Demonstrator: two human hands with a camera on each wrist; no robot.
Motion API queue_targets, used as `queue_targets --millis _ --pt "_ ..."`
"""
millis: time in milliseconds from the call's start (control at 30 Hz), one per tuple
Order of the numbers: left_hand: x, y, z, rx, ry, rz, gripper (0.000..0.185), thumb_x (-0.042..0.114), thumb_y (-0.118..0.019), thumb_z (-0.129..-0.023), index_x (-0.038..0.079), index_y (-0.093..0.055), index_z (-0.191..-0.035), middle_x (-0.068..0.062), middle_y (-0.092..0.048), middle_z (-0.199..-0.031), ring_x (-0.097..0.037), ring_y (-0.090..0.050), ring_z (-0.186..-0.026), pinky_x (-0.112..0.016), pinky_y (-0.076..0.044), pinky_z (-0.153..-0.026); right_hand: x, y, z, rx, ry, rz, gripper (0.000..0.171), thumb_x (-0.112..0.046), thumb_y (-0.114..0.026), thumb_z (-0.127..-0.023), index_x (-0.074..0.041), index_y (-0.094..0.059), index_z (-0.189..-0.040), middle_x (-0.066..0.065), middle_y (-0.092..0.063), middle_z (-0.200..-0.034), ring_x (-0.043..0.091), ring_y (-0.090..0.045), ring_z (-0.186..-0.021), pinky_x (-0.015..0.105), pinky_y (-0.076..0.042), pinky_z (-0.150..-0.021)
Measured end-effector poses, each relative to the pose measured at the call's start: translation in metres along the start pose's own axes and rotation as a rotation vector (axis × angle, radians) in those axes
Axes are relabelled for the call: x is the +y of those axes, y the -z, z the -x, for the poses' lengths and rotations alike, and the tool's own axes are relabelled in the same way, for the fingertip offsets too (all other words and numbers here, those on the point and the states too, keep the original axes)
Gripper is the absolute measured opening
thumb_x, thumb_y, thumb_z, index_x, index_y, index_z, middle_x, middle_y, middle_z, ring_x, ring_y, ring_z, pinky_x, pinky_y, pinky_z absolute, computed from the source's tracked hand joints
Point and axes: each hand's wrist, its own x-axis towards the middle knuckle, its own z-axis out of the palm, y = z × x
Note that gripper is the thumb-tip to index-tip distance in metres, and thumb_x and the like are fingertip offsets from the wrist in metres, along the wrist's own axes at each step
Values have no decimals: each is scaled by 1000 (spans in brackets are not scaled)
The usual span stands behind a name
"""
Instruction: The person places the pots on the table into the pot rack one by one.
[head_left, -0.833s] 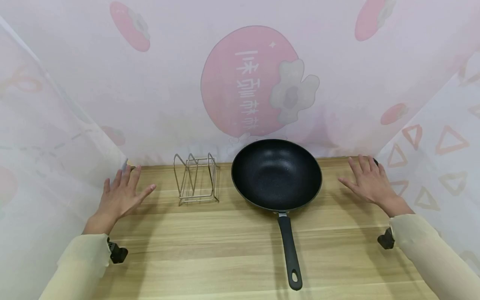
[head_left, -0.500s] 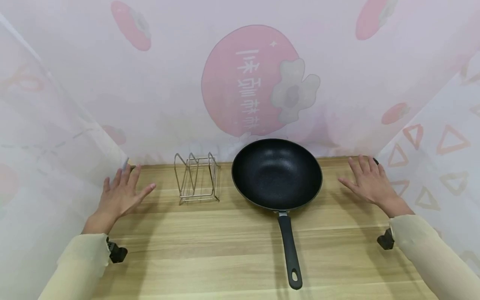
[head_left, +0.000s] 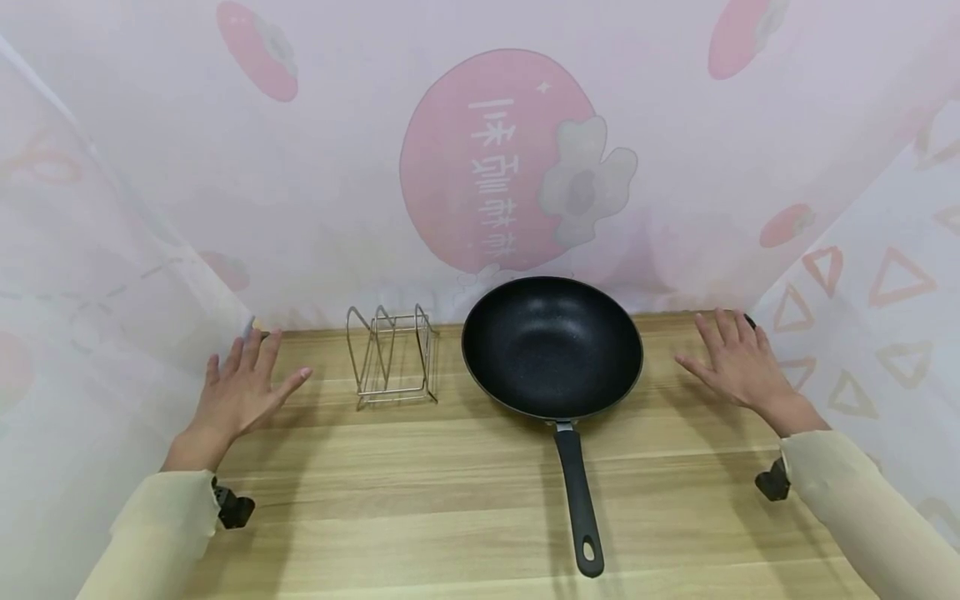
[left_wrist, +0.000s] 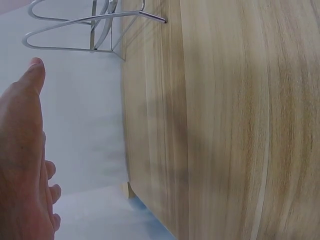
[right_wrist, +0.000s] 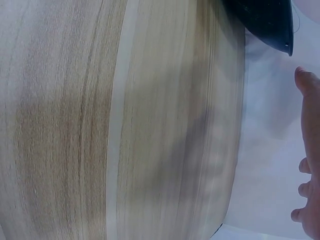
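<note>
Both hands, left hand (head_left: pixel 243 392) and right hand (head_left: pixel 738 364), hover empty with fingers spread near the table's (head_left: pixel 465 508) far corners, flanking the wire rack (head_left: pixel 392 357) and black frying pan (head_left: pixel 552 348); a careless sideways reach could topple the light rack.

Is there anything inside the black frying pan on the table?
Nothing shows inside the frying pan: its dark speckled bowl is bare right across. The near inner wall, by the handle, is hidden behind the rim from the head view, so a small thing there cannot be ruled out.
</note>
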Motion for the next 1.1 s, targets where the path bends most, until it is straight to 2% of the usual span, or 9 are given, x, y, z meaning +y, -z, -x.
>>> queue_targets --millis 333,567,867,1100 --pt "8 0 3 1 -12 4 97 72 -37 -105 14 7 -170 -31 6 -172 -61 -1 -155 -82 4 -117 -4 1 4 -20 4 1 94 -68 -45 -106 -2 -20 -168 37 -13 -169 61 -9 -154 80 -14 -117" --pt "15 0 6 3 -24 -6 97 72 -37 -105 13 7 -170 -29 8 -173 -56 4 -157 -81 4 -118 -8 0 6 -4 32 41 91 -67 -46 -106 -3 -25 -167 36 -19 -168 59 -15 -153 78 -19 -118" --pt "22 1 8 11 -28 -7 99 73 -38 -105 15 8 -170 -29 4 -173 -59 -4 -156 -80 0 -119 -15 -1 9 56 77 61 85 -62 -51 -106 -1 -34 -163 37 -27 -164 61 -25 -149 80 -24 -114" --pt "38 6 13 8 -55 15 98 70 -38 -106 14 10 -169 -28 8 -174 -58 1 -157 -81 3 -118 -20 0 14 77 88 16 84 -59 -53 -106 0 -34 -163 37 -27 -164 63 -24 -148 82 -20 -113"
